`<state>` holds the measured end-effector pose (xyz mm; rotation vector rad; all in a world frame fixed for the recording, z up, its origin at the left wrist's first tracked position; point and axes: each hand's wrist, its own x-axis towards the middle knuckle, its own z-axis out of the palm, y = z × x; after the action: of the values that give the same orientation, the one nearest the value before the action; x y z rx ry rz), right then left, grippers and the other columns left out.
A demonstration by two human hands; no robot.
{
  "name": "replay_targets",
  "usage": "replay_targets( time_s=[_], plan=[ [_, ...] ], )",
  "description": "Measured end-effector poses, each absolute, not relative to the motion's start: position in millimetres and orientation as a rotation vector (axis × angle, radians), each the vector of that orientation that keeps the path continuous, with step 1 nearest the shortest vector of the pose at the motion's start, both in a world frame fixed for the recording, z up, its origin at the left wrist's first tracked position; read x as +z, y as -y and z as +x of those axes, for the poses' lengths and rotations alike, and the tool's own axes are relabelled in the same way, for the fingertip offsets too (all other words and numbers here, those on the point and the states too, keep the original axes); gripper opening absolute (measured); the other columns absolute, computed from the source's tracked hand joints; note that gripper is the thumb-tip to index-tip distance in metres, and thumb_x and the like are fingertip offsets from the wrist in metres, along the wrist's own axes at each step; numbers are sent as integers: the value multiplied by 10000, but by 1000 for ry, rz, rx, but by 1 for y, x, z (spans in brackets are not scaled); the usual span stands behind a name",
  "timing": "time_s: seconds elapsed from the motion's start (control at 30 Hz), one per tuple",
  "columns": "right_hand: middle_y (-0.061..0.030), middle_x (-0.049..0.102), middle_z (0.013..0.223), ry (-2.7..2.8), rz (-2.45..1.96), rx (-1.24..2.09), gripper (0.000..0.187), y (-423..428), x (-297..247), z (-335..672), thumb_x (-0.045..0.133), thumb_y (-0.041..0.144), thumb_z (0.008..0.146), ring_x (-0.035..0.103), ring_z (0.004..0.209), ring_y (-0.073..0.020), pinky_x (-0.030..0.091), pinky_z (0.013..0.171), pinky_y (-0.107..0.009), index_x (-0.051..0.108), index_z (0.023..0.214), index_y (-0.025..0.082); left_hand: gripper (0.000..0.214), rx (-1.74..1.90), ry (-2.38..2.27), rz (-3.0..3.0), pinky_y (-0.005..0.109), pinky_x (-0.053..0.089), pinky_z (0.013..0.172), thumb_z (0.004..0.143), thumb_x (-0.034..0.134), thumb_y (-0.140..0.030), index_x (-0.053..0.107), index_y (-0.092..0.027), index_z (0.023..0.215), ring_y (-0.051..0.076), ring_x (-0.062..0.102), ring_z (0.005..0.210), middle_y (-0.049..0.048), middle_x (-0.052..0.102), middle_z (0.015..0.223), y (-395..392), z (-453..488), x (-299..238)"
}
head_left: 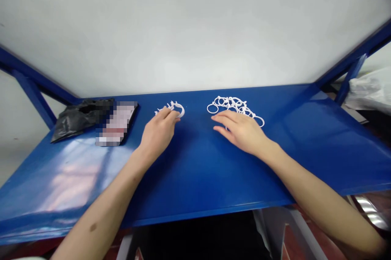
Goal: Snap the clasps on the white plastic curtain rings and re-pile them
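Observation:
A blue table holds two groups of white plastic rings. My left hand rests at the small group of white rings, its fingers curled and touching them. My right hand lies flat, fingers stretched out to the left, just in front of a larger pile of several white rings, partly covering its near edge.
A black plastic bag lies at the table's back left, with a blurred-out flat item beside it. A white wall stands behind the table. Blue frame bars slope at both sides. Crumpled plastic sits far right.

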<state>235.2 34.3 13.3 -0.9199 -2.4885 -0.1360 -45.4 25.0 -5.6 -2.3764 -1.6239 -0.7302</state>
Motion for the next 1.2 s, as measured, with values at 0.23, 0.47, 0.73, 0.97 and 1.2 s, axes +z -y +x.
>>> replay_targets(
  time_s=[0.23,0.47,0.73,0.97,1.2],
  plan=[
    [-121,706,1022,2568,-1352,-100,217,-59,21,276,545,301,991,634,960,-277,554,772,-419,712,1016,164,267,-572,1716,-2170,559,432,1004,951,519,-348,669,-192,795,341,589,995,128,665,837,-27,-58,-5],
    [-82,702,953,2562,-1447,-48,185,-60,29,281,582,300,952,591,913,-259,490,677,-363,716,891,189,320,-585,1763,-2085,508,433,841,951,513,-412,723,-196,842,350,566,988,141,694,932,-26,-58,-7],
    [-104,668,985,2621,-1388,-20,172,-58,12,262,660,318,915,574,954,-263,486,820,-387,725,865,166,205,-683,1529,-2131,451,427,815,960,570,-325,716,-181,959,298,584,950,110,723,995,-17,-42,3],
    [-68,652,910,2539,-1225,62,250,-34,0,227,668,420,928,551,861,-218,430,802,-356,731,864,187,141,-816,1062,-2773,360,509,845,970,591,-276,671,-188,1045,199,609,922,69,707,1035,-4,-16,-2],
    [-55,669,832,2554,-1195,53,248,-24,-3,215,618,346,968,542,811,-198,345,748,-341,719,819,175,199,-683,901,-2977,352,502,827,962,612,-362,655,-192,1057,200,609,969,63,697,1105,1,-8,-14]
  ],
)
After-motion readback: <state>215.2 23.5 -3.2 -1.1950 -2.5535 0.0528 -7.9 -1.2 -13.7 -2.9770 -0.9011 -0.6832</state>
